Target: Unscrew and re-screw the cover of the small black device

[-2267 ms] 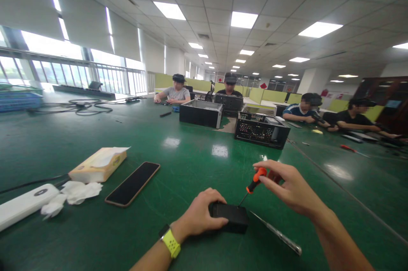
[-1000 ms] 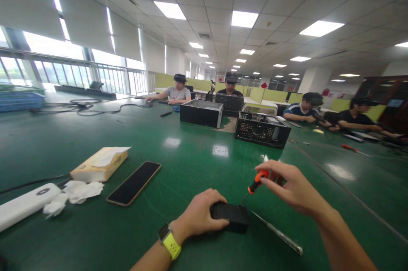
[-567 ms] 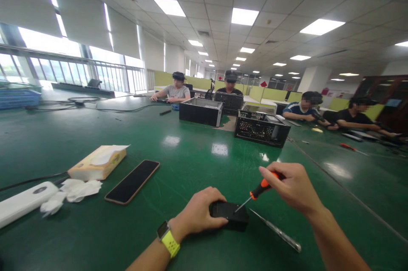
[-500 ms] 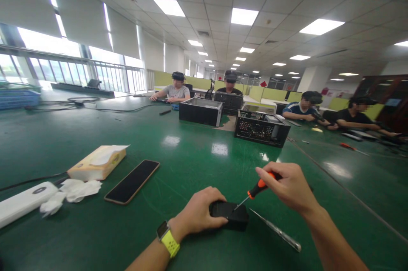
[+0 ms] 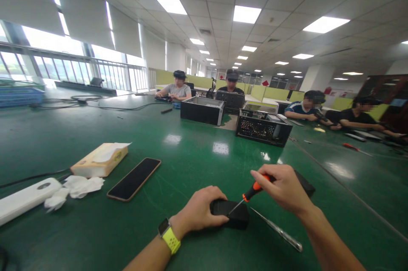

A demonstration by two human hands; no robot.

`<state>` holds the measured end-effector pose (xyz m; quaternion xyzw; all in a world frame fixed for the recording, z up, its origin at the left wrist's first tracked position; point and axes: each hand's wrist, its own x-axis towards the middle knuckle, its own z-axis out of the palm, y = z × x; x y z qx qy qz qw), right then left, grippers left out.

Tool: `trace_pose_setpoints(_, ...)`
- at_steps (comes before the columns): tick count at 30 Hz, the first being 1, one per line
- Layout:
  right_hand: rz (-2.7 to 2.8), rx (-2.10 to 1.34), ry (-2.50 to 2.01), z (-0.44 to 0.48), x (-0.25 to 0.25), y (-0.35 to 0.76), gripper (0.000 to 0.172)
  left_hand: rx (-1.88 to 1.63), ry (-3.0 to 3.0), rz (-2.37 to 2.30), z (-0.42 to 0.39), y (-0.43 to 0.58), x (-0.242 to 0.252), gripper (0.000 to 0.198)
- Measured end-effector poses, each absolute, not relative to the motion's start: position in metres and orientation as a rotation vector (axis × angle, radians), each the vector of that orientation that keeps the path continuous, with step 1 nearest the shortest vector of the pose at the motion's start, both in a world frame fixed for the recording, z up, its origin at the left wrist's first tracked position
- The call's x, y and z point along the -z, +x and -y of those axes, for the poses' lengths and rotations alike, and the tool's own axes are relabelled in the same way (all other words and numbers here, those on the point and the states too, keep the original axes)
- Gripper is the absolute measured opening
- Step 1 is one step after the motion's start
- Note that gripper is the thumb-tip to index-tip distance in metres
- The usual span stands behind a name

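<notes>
A small black box (image 5: 234, 213) lies on the green table (image 5: 197, 164) close in front of me. My left hand (image 5: 199, 211), with a yellow watch on the wrist, is wrapped over the box's left end and holds it down. My right hand (image 5: 282, 188) is closed on an orange-handled screwdriver (image 5: 251, 193), whose thin tip rests on the top of the box. A long metal strip (image 5: 277, 230) lies on the table just right of the box, under my right forearm.
A phone (image 5: 134, 178), a tissue box (image 5: 99, 161), crumpled tissues (image 5: 76, 186) and a white power bank (image 5: 27, 198) lie to the left. A flat black piece (image 5: 304, 182) sits behind my right hand. Two open computer cases (image 5: 263, 127) stand mid-table. Several people sit at the far side.
My right hand has tilted the screwdriver lower and slid its tip leftward, from the box's right edge to the middle of its top. The left hand has stayed on the box.
</notes>
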<state>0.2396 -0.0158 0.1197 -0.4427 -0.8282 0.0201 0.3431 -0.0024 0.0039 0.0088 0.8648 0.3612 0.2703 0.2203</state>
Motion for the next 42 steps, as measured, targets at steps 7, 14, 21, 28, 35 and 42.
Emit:
trace_pose_setpoints(7,2.149,-0.034,-1.163,0.013,-0.12,0.244,0.041,-0.755,2.392,-1.003,-0.004,-0.003,-0.008,0.037)
trace_pose_setpoints(14,2.183,-0.068,-1.121,0.018,-0.121,0.243,0.034,-0.749,2.391,-1.011,-0.003,-0.003,-0.008,0.037)
trace_pose_setpoints(21,2.349,-0.261,-0.879,0.036,-0.135,0.239,0.021,-0.746,2.387,-1.0,-0.003,-0.003,-0.01,0.037)
trace_pose_setpoints(28,2.303,0.037,-0.946,0.03,-0.126,0.242,0.015,-0.761,2.382,-1.0,-0.005,-0.003,-0.006,0.039)
trace_pose_setpoints(35,2.026,-0.041,-0.851,0.023,-0.111,0.222,0.017,-0.753,2.365,-1.017,-0.003,-0.003,-0.008,0.037)
trace_pose_setpoints(42,2.014,-0.404,-0.893,0.028,-0.113,0.216,0.017,-0.766,2.359,-1.003,-0.003,-0.002,-0.009,0.037)
